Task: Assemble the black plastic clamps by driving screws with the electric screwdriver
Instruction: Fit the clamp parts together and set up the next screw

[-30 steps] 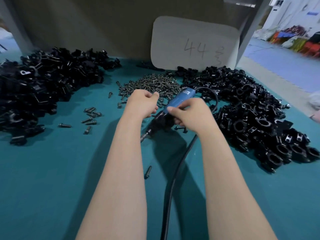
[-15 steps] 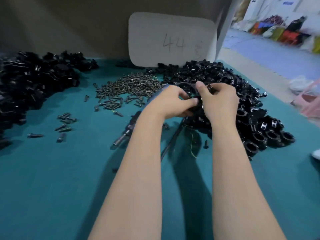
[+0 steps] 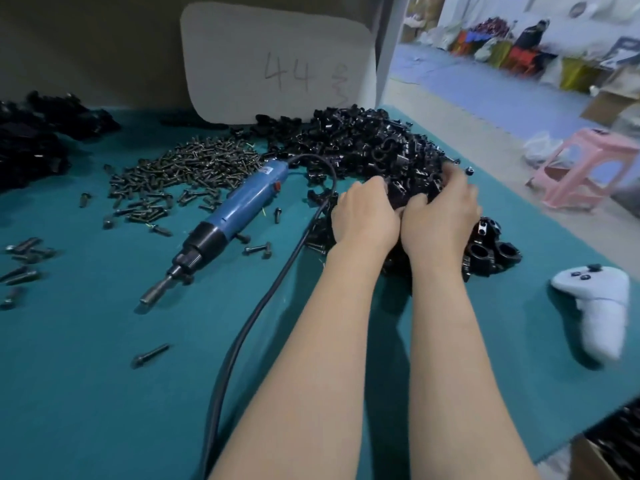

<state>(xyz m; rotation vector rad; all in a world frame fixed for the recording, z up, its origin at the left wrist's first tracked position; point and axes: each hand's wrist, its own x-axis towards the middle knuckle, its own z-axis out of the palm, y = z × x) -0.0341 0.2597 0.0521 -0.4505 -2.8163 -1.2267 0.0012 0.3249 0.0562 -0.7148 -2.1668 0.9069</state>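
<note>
The blue electric screwdriver [image 3: 242,206] lies on the teal mat [image 3: 86,393], tip toward the lower left, with no hand on it. Its black cable [image 3: 263,306] runs toward me. A heap of dark screws [image 3: 187,171] lies behind it. My left hand [image 3: 367,220] and my right hand [image 3: 443,213] sit side by side in the right-hand pile of black clamp parts [image 3: 363,143]. The fingers of both curl round pieces in the pile, and the fingertips are partly hidden among them.
A second pile of black clamps [image 3: 31,143] fills the far left. Loose screws [image 3: 149,355] dot the mat. A white controller [image 3: 595,306] lies at the right, a white card marked 44 [image 3: 277,64] leans at the back. A pink stool [image 3: 581,168] stands beyond the table edge.
Both hands left the screwdriver, which now lies on the mat, and moved right into the clamp pile. The view turned right, bringing in the controller.
</note>
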